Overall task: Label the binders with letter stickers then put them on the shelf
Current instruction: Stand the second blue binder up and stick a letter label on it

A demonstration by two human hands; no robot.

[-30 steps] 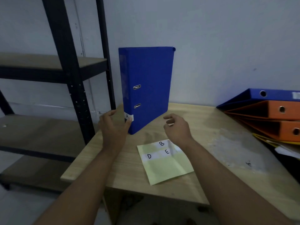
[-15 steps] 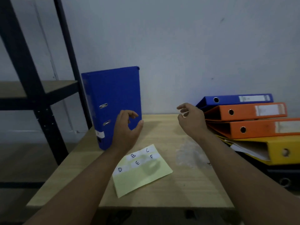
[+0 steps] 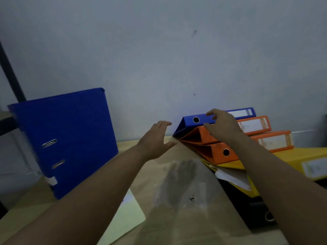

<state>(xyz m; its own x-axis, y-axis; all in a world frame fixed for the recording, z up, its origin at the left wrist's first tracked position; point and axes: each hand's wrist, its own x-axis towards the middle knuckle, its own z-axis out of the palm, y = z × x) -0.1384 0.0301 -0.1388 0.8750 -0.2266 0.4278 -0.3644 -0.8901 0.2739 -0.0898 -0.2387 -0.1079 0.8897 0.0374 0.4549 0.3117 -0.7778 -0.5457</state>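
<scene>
Two hands: held apart. The left hand point(image 3: 155, 138) is spread in the air just left of the stack and holds nothing. The right hand point(image 3: 223, 126) is curved over the spine of the top blue binder point(image 3: 192, 120); whether it is already pinched cannot be told.
Stack: the top blue binder is laid on two orange binders point(image 3: 200, 137), with a yellow binder point(image 3: 300, 161) beneath. All are wedge-shaped, so an orange one could be dragged along and slid off if the top one is pulled rather than lifted.
Upright blue binder point(image 3: 67, 138): stood unsupported at the left of the surface point(image 3: 177, 227), a white sticker point(image 3: 52, 181) at its spine foot. It could be toppled by a swinging left forearm.
Sticker sheet point(image 3: 127, 214): partly covered by the left forearm, so it could be creased or swept off.
Shelf post point(image 3: 10, 75): only glimpsed at far left.
</scene>
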